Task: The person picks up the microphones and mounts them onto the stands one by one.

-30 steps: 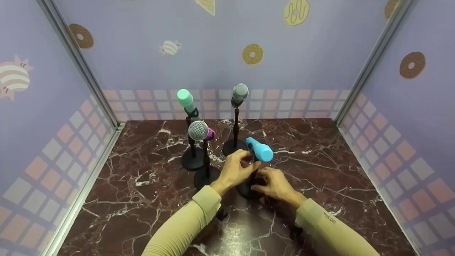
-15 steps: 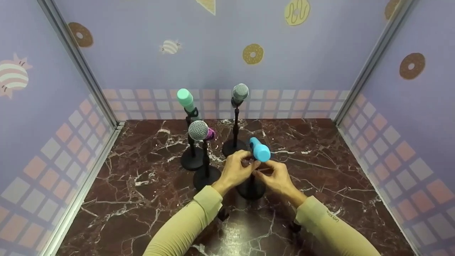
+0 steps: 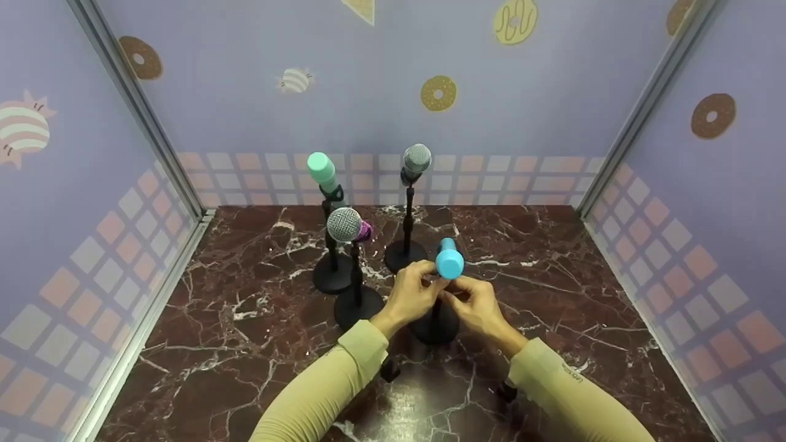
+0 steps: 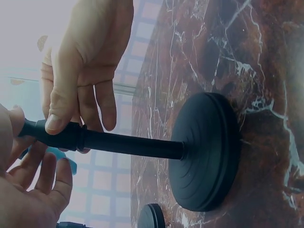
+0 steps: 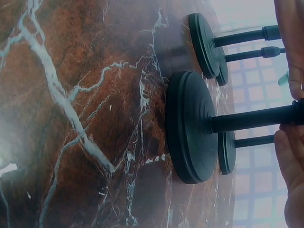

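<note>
A blue microphone (image 3: 450,264) sits atop a black desk stand (image 3: 435,325), its rounded head facing me. My left hand (image 3: 412,296) grips the stand's upper end just below the microphone. From the other side, my right hand (image 3: 482,307) pinches the thicker collar (image 4: 61,137) on the pole between thumb and fingers, as the left wrist view shows. The round base (image 5: 190,128) stands flat on the marbled tabletop. Part of the microphone's clip is hidden behind the microphone and my fingers.
Close on the left stands a silver-headed purple microphone (image 3: 345,224). Behind it is a mint-green one (image 3: 322,169), and at the back a grey-headed one (image 3: 417,158), all on black stands. Patterned lilac panels (image 3: 368,116) enclose the dark red marbled tabletop (image 3: 245,344) on three sides.
The blue microphone has swung from pointing right to facing me. My right hand has risen from low on the pole to its collar; the left hand has stayed nearly in place.
</note>
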### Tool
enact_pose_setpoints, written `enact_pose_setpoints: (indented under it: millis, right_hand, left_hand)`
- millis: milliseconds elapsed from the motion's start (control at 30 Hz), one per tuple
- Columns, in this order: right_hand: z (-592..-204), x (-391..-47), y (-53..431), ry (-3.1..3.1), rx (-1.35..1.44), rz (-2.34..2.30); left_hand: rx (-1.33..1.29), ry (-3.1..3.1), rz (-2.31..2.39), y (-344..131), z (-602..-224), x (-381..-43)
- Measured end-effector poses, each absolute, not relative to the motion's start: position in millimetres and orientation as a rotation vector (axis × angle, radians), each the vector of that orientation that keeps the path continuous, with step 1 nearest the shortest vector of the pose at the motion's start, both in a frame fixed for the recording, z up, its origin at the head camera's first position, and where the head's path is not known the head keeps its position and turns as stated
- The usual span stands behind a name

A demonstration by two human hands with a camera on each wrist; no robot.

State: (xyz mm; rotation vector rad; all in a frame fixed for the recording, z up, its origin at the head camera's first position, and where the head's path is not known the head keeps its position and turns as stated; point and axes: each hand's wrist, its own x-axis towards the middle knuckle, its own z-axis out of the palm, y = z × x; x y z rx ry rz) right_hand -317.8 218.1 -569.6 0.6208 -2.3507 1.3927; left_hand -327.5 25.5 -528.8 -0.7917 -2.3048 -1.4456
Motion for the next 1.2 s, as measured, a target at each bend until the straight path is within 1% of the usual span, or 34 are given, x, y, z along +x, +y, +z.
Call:
enact_pose_setpoints:
  millis: [500,867,1200]
  right_hand:
    - [-569.5,-318.7,217.3,-2.329,0.638,1.347]
    - [-566.0,-318.2,217.6,-2.354,0.634,1.364]
    - [-567.0,-317.8,216.1,-2.327,0.666,1.348]
  left_hand:
    - [-0.727,-2.279,-1.726,30.6,-516.2,-328.6]
    - [-0.725,-2.272,-1.712,31.2,-501.5,-329.2]
    - [-0.79,-2.265,-1.747,32.3,-493.5,-327.4]
